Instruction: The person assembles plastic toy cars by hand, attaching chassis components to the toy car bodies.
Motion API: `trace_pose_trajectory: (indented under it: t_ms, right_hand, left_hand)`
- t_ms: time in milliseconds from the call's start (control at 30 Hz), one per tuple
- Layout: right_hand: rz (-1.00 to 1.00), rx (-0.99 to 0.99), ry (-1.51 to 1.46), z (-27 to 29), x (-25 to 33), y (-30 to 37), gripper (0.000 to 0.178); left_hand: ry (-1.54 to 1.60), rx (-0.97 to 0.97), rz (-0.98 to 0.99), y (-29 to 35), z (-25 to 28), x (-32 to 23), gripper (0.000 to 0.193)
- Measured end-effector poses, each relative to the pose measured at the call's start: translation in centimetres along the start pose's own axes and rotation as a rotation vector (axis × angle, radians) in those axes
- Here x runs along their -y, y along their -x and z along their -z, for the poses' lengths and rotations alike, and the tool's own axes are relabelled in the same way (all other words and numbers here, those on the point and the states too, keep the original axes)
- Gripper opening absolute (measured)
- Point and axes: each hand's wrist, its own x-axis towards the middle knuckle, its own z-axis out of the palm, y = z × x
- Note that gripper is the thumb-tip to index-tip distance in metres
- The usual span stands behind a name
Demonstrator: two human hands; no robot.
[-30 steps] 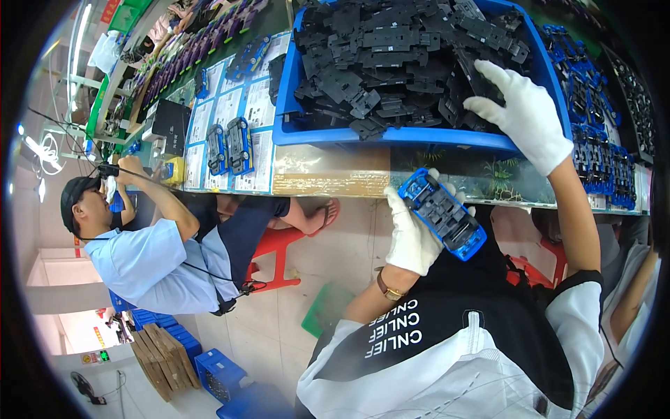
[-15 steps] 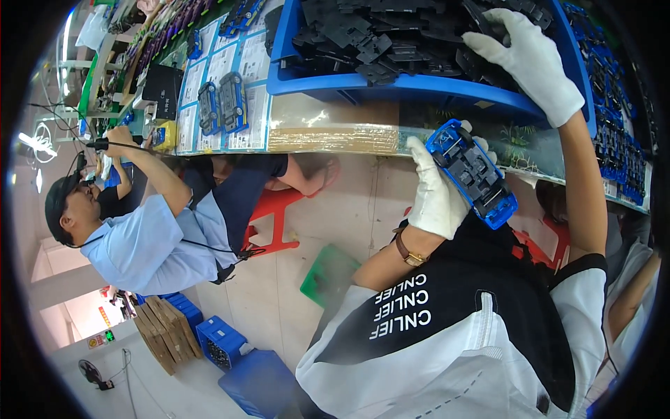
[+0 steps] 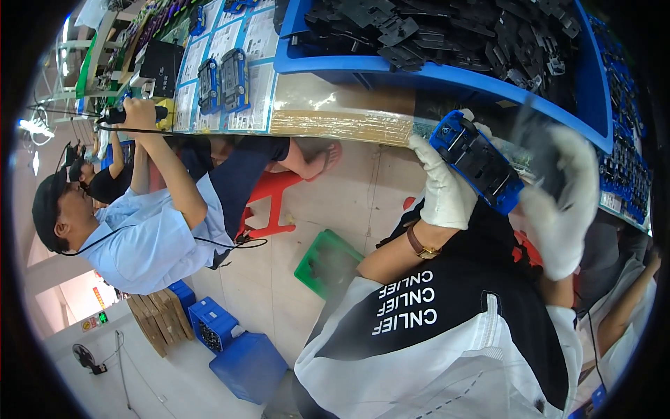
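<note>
My left hand (image 3: pixel 447 185), in a white glove, grips a blue toy car (image 3: pixel 478 160) with its black underside turned up, in front of the table edge. Close by on the right, my white-gloved right hand (image 3: pixel 569 202) is smeared by motion. A dark, blurred plastic part (image 3: pixel 536 136) extends from its fingers; its outline is not clear. Beyond both hands stands a blue bin (image 3: pixel 447 75) heaped with black plastic parts (image 3: pixel 453 35).
Blue toy cars (image 3: pixel 234 80) lie on sheets at the table's left. Many blue car pieces (image 3: pixel 621 160) line the right side. A person in a light blue shirt (image 3: pixel 150 234) sits at left on a red stool (image 3: pixel 272 202). A green crate (image 3: pixel 324 262) stands on the floor.
My right hand has come out of the bin toward the toy car, bringing a dark part along. The left hand still holds the car at nearly the same place.
</note>
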Motion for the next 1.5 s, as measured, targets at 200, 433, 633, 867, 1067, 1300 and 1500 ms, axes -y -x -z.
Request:
trace_pose_trajectory:
  t_ms: [200, 433, 633, 867, 1067, 1300, 1500]
  right_hand:
    - [0.036, 0.086, 0.286, -1.7, -0.1, 2.7, 0.063]
    - [0.031, 0.106, 0.320, -2.2, -0.3, 2.8, 0.065]
    - [0.049, 0.163, 0.305, -2.1, -0.7, 3.2, 0.069]
    - [-0.284, 0.169, -0.107, -1.7, -1.9, 4.9, 0.064]
    - [-0.868, 0.241, -0.771, -1.7, -1.7, 5.3, 0.053]
    - [-0.689, 0.073, -0.590, -2.9, -0.9, 6.2, 0.064]
    - [-0.709, 0.109, -0.579, -2.3, -1.1, 6.0, 0.064]
  left_hand:
    - [-0.126, 0.040, -0.070, 0.0, 0.2, 0.9, 0.098]
    - [-0.149, 0.208, -0.120, 0.3, 0.8, 2.2, 0.102]
    - [-0.136, 0.138, -0.023, 1.0, -0.2, 0.8, 0.060]
    - [-0.025, 0.215, -0.054, 1.2, -0.2, 0.3, 0.056]
    - [-0.053, 0.271, -0.042, 1.6, 0.6, 0.4, 0.057]
    - [-0.195, 0.214, -0.066, 1.8, 0.5, 0.3, 0.043]
    - [-0.194, 0.223, -0.082, 1.7, 0.6, 0.9, 0.038]
